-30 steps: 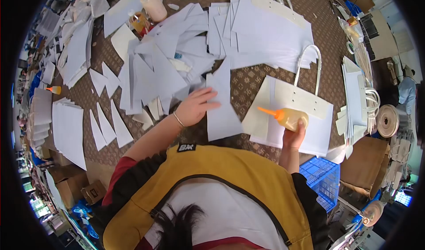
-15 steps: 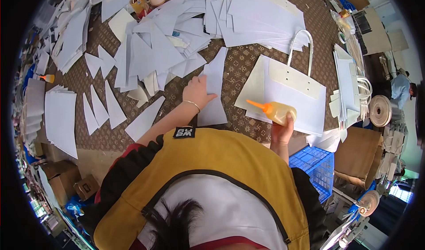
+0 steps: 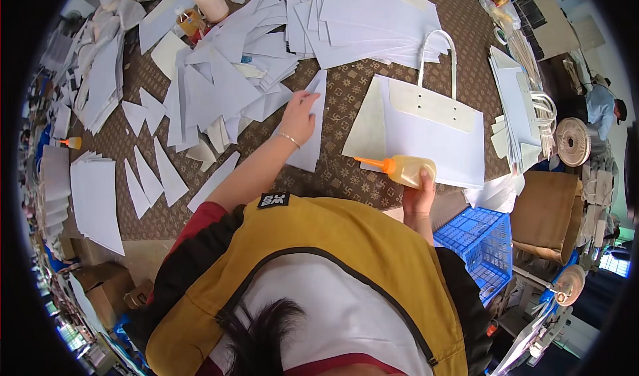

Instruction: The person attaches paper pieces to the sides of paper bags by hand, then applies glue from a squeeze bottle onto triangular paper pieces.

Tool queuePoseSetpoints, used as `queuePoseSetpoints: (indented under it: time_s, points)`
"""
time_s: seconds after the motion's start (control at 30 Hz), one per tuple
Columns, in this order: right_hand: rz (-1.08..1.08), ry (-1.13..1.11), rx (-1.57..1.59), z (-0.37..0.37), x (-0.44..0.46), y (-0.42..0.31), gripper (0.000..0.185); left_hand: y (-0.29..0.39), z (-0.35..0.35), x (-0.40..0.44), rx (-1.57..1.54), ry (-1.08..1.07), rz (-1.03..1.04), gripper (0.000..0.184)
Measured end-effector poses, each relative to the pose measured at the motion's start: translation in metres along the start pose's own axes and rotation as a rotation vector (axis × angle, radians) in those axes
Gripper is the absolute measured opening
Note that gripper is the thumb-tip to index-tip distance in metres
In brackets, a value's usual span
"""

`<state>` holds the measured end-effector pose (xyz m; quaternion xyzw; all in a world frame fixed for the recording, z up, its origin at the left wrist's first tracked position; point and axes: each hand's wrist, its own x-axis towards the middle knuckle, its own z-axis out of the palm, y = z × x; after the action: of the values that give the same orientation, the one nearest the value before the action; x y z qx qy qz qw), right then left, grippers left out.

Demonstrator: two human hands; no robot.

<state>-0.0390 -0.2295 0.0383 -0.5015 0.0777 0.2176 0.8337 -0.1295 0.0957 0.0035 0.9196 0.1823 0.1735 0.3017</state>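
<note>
My left hand lies over a narrow white tapered panel, its fingers apart and touching the upper part. In my right hand is a squeeze bottle of yellowish liquid, closed in my fingers. Its orange nozzle points left, above the near-left corner of a flat white bag panel with a looped handle. Under that panel's left side a cream sheet sticks out.
Loose white pieces are heaped at the back left, with narrow triangles nearer. More handled panels are stacked at the back. Handled pieces lie at the right edge. A blue crate stands below, right of my body.
My left hand has shifted up along the panel and its fingers have changed position. The bottle stays in my right hand. The whole view has shifted slightly.
</note>
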Motion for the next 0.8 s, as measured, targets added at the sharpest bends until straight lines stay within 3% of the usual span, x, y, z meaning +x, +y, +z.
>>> queuePoseSetpoints:
  time_s: [0.17, 0.27, 0.53, 0.57, 0.67, 0.8]
  points:
    - [-0.013, 0.017, 0.008, -0.004, 0.01, 0.004, 0.048, 0.007, 0.001, 0.036, 0.139, 0.124, -0.226, 0.06]
    - [-0.004, 0.022, 0.022, 0.0, 0.013, 0.003, 0.047, 0.021, -0.003, 0.042, 0.279, -0.082, -0.472, 0.057]
    - [-0.045, -0.013, -0.053, 0.034, 0.024, -0.004, 0.042, 0.007, -0.019, 0.014, 0.061, -0.326, -0.017, 0.055]
    - [-0.072, -0.024, -0.081, 0.041, 0.027, -0.006, 0.041, 0.006, -0.021, 0.005, 0.059, -0.327, -0.025, 0.055]
    - [-0.179, -0.003, -0.195, 0.063, 0.045, -0.007, 0.041, 0.011, -0.027, -0.027, 0.126, 0.008, 0.015, 0.053]
    - [-0.326, -0.006, -0.389, 0.091, 0.072, -0.009, 0.043, 0.024, -0.052, -0.073, 0.244, 0.021, -0.15, 0.052]
